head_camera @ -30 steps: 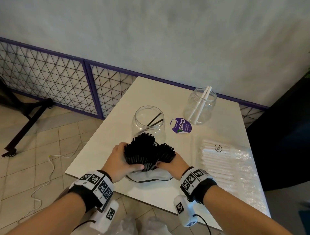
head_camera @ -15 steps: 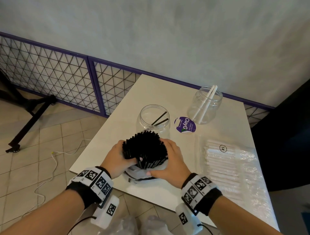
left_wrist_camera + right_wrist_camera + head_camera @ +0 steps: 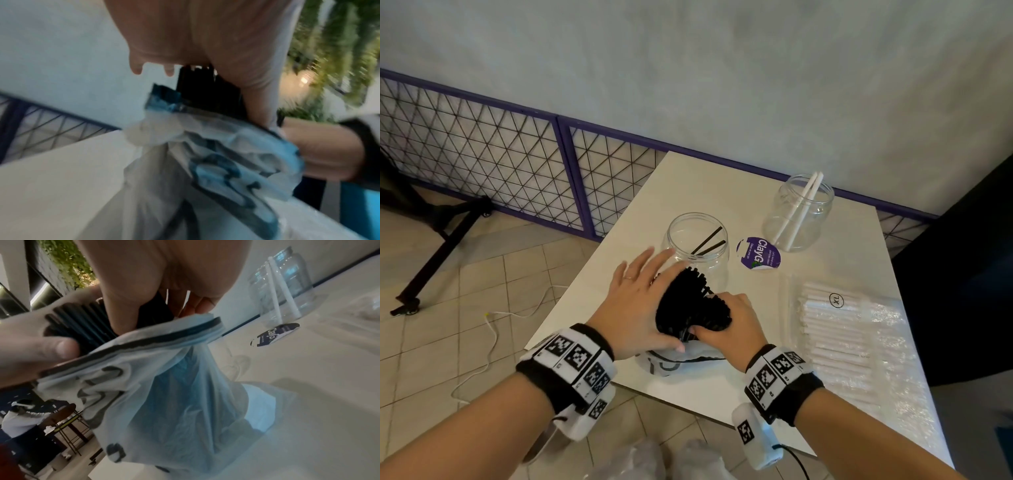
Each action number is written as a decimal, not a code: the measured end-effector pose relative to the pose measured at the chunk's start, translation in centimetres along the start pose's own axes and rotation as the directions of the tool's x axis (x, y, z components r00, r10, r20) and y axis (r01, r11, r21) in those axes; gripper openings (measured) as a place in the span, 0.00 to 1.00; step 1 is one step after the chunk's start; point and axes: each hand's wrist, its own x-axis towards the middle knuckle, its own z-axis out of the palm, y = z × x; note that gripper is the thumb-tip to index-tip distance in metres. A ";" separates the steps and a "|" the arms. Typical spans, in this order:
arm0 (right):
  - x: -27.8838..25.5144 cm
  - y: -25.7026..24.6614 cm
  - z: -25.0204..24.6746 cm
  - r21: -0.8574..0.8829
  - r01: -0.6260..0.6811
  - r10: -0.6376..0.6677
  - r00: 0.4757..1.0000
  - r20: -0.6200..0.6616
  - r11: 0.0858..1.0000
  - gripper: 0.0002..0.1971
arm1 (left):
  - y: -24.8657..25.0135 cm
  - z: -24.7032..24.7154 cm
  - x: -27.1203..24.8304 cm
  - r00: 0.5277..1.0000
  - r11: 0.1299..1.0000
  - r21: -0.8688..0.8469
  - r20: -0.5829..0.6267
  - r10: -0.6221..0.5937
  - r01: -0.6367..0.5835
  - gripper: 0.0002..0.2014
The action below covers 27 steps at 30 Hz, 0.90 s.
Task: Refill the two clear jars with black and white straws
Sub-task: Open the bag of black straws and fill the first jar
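1. The lower part of the black straw bundle point(image 3: 693, 306) is hidden inside a crumpled plastic bag point(image 3: 674, 359), so only its upper ends show; both wrist views are blurred.
2. The fingertips of the right hand point(image 3: 726, 325) are hidden behind the bundle. That hand curls round the bundle's right side, with its thumb pressed on the straws just above the bag's mouth.
3. The left hand point(image 3: 635, 305) lies flat against the bundle's left side, fingers straight and spread, thumb low by the bag; it grips nothing.
4. The near jar point(image 3: 697, 246) stands just behind the bundle, with two black straws leaning inside.
5. The far jar point(image 3: 799, 212), behind and right of the bundle, holds two white straws.
6. The packet of white straws point(image 3: 839, 332) lies right of the bundle, its near end blurred.
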 end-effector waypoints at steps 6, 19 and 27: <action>0.7 -0.6 -0.7 -0.077 0.094 -0.084 0.989 0.125 0.993 0.11 | 1.1 0.4 2.3 0.983 0.982 0.051 0.042 0.178 -0.180 0.40; 0.6 -0.3 -0.3 0.364 -0.111 0.093 0.993 0.068 0.925 0.13 | 1.4 1.2 0.8 0.975 0.994 0.010 -0.195 0.108 -0.108 0.24; 1.5 -3.1 2.4 0.368 -0.032 -0.020 0.990 0.137 0.929 0.12 | -0.9 -0.7 -1.1 0.988 0.986 0.160 -0.134 0.075 -0.053 0.29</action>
